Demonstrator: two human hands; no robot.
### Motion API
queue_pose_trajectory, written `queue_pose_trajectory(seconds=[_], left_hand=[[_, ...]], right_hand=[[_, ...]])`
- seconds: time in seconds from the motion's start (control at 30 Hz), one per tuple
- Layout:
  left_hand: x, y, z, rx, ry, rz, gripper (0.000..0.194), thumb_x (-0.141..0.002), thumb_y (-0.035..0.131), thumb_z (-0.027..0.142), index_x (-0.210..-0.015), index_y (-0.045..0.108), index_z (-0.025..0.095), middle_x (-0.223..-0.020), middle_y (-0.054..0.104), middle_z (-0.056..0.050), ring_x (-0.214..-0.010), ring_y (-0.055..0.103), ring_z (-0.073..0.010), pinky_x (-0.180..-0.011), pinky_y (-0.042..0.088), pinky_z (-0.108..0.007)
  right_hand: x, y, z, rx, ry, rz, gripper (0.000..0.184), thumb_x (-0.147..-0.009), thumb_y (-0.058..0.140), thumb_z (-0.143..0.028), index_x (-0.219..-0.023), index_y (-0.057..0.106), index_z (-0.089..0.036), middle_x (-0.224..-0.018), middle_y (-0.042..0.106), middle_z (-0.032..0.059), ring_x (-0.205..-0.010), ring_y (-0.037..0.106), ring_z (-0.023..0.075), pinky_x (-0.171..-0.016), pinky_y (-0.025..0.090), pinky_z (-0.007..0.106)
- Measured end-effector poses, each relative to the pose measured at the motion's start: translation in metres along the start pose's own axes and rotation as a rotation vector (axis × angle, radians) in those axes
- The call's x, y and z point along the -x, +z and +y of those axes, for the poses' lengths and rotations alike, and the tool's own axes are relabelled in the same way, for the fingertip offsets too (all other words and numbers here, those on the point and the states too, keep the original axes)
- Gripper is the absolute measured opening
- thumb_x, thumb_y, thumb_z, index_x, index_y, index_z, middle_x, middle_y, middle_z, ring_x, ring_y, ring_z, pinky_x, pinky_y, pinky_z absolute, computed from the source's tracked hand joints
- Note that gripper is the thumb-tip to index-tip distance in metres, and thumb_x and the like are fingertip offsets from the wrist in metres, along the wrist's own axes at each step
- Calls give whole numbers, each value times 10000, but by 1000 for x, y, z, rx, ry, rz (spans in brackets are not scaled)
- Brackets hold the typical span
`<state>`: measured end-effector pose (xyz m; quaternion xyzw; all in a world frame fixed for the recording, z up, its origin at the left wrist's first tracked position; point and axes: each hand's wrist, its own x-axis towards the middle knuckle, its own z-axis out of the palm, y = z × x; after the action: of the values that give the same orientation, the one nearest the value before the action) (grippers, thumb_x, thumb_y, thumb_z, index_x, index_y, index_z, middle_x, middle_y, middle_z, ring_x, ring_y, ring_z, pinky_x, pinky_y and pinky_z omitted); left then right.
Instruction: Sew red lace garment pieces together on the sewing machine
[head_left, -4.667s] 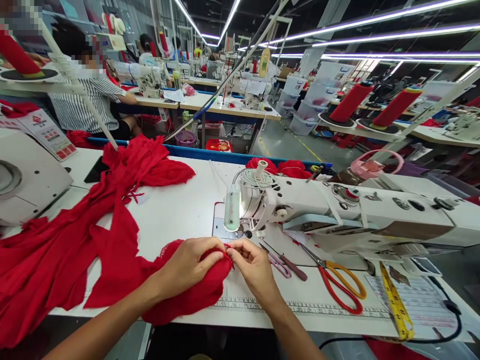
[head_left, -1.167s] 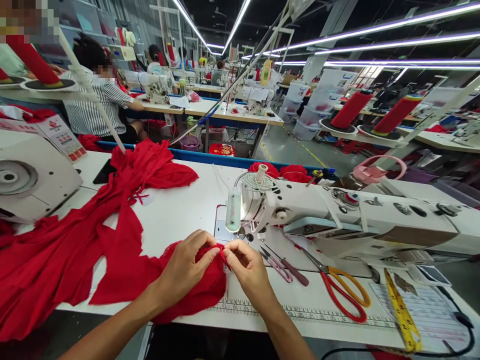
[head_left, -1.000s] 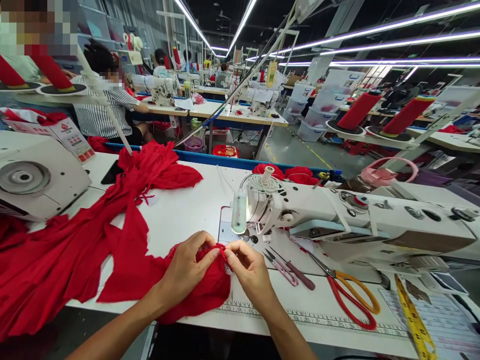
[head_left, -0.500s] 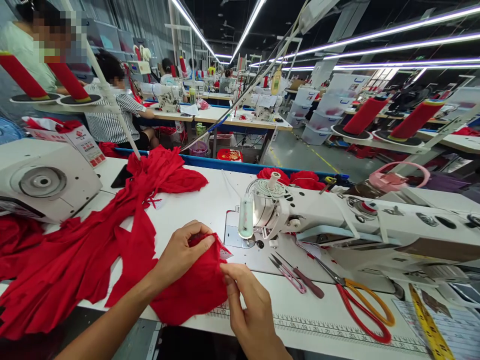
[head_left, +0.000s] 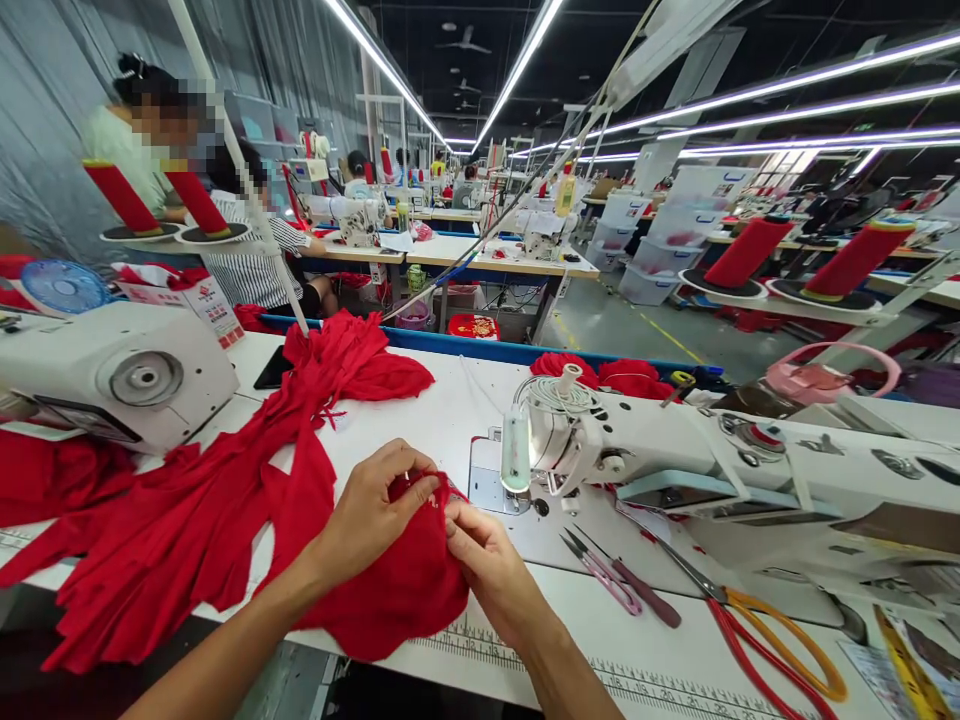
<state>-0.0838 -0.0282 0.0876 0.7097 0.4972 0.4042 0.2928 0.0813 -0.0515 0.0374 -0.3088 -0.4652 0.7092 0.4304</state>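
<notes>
A piece of red fabric (head_left: 390, 590) hangs between my hands over the table's front edge. My left hand (head_left: 382, 500) is closed on its upper edge, thumb pressed against the fingers. Close by on the right, my right hand (head_left: 487, 560) pinches the same fabric along its side. A small pale label-like patch shows at the cloth's edge between the hands, partly hidden. Just beyond my hands stands the sewing machine (head_left: 675, 460), its needle area lit. A long heap of red fabric pieces (head_left: 195, 510) spreads over the left side of the table.
Right of my hands lie pink thread snips (head_left: 607, 575), a dark-handled tool (head_left: 649, 595) and scissors with orange and red handles (head_left: 780, 640). A yellow tape measure (head_left: 911, 670) is at the far right. Another sewing machine (head_left: 142, 370) stands left. Co-workers sit beyond.
The view has swung left. My hands, close together at the fabric's edge before, parted with the right hand lower; now the right pinches the cloth's side and more fabric is spread out.
</notes>
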Motion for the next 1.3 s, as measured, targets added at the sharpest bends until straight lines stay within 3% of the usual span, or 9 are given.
queue_pose_trajectory(seconds=[0.1, 0.33, 0.43, 0.57, 0.67, 0.8, 1.0, 1.13, 1.3], left_hand=[[2, 3, -6, 93, -101, -64, 170, -885, 552, 323, -824, 640, 190, -856, 634, -21, -841, 597, -179, -772, 455, -284], [4, 9, -7, 436, -341, -271, 277, -834, 644, 436, -782, 625, 164, -759, 596, 7, -715, 523, -135, -650, 408, -231], [3, 7, -4, 573, -438, -326, 307, -792, 694, 461, -801, 627, 161, -756, 600, 8, -688, 527, -128, -633, 404, -224], [-11, 13, -8, 424, -450, -435, 296, -798, 649, 459, -789, 635, 163, -731, 602, 8, -665, 526, -134, -614, 395, -228], [-29, 42, -20, 32, -287, -549, 217, -805, 557, 354, -718, 629, 169, -717, 613, -1, -704, 556, -161, -634, 404, -242], [-43, 93, -36, -174, -245, -561, 134, -778, 555, 274, -756, 645, 178, -757, 642, -35, -754, 578, -208, -692, 417, -291], [-43, 117, -38, -307, -189, -490, 92, -837, 540, 262, -854, 615, 212, -912, 641, -47, -875, 587, -223, -794, 427, -308], [-42, 119, -42, -318, -183, -492, 96, -855, 526, 273, -827, 593, 210, -858, 619, -32, -833, 588, -199, -773, 429, -285], [-43, 119, -48, -322, -199, -504, 98, -814, 548, 293, -782, 558, 201, -761, 581, -12, -721, 549, -181, -682, 396, -270]], right_hand=[[6, -3, 3, 101, -60, 55, 348, -847, 659, -532, -738, 569, -215, -725, 532, -10, -675, 478, 147, -629, 400, 265], [26, -18, 1, 951, -478, 395, 128, -903, 591, -284, -817, 679, -246, -862, 625, 49, -839, 553, 213, -806, 419, 364], [29, -19, -6, 815, -434, 315, 146, -900, 593, -314, -822, 688, -234, -1074, 648, 89, -1007, 578, 249, -884, 444, 390], [34, -14, -10, 221, -14, 247, 285, -853, 679, -445, -724, 616, -198, -653, 554, -10, -605, 495, 130, -579, 408, 264], [32, -24, 0, -141, 202, 327, 409, -713, 799, -517, -735, 565, -182, -610, 516, -43, -527, 423, 81, -501, 341, 216], [26, -59, 25, -112, 281, 503, 521, -584, 863, -492, -843, 515, -204, -602, 592, -49, -497, 482, 92, -489, 337, 199], [34, -96, 26, 565, 251, 468, 270, -807, 680, -374, -931, 481, -241, -538, 585, -77, -464, 520, 141, -499, 343, 238], [40, -108, 10, 1264, -191, 268, 121, -978, 513, -270, -941, 618, -223, -749, 665, 3, -685, 608, 161, -645, 401, 273], [37, -119, 15, 1550, -463, 149, 209, -1021, 480, -289, -1028, 666, -193, -806, 655, 25, -698, 583, 165, -643, 391, 291]])
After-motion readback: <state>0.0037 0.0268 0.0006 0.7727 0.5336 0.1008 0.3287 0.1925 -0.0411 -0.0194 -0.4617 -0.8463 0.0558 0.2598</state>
